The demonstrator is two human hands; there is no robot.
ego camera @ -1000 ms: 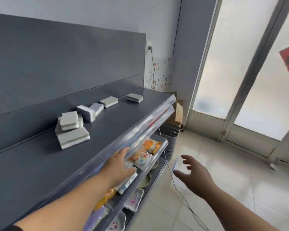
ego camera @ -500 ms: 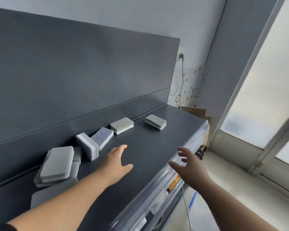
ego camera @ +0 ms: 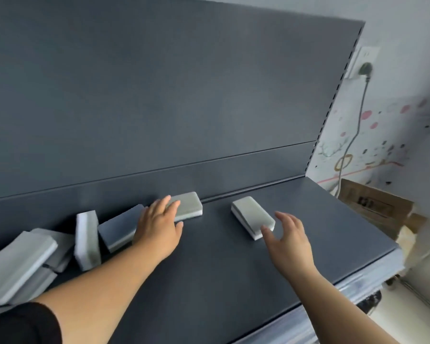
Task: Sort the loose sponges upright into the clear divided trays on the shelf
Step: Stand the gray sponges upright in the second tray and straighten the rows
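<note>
Several grey-and-white sponges lie loose on the dark shelf top (ego camera: 308,219). My left hand (ego camera: 158,225) lies with straight fingers on a flat green-grey sponge (ego camera: 189,207) near the back panel. My right hand (ego camera: 287,240) hovers open just right of another flat sponge (ego camera: 252,217), thumb close to its near corner. A darker sponge (ego camera: 119,227) leans beside my left wrist. One sponge (ego camera: 87,239) stands on its edge. A pile of sponges (ego camera: 20,261) lies at the far left. No clear tray shows in this view.
A dark back panel (ego camera: 159,95) rises behind the shelf. The shelf's clear front lip (ego camera: 372,274) runs along the right. A cardboard box (ego camera: 375,207) and a plugged-in wall cable (ego camera: 358,115) are beyond the shelf's right end.
Both hands rose from the lower shelves and reached across the top shelf. The left hand has landed on a sponge; the right hand has closed in on the far-right sponge.
</note>
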